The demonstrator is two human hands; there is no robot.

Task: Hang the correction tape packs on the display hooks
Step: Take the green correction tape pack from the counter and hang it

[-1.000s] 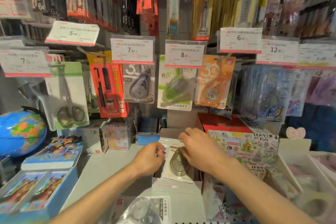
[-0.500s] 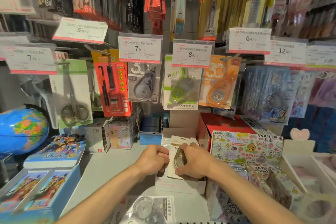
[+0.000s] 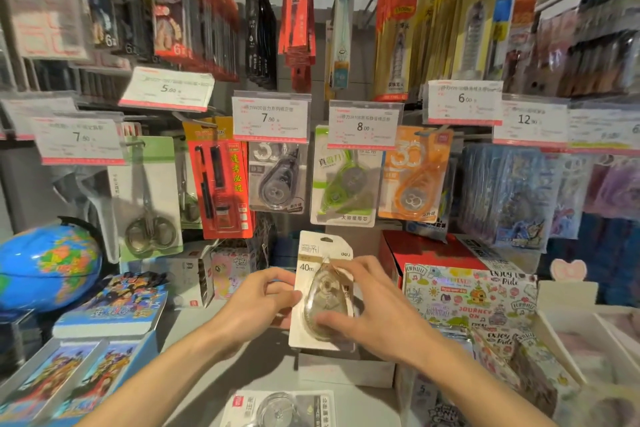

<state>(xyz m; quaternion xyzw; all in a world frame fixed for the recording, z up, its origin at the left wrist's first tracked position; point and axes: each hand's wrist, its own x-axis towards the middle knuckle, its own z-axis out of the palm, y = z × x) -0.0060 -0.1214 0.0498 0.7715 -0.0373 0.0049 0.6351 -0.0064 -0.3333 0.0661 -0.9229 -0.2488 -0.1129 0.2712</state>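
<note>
A white correction tape pack marked "40m" is held upright between both hands, above a grey shelf. The left hand pinches its left edge between thumb and fingers. The right hand clasps its right side, fingers spread over the clear blister. Directly above the grip hang three tape packs: grey, green and orange, under price tags. Below the grip lies another pack. Far left sits a globe.
</note>
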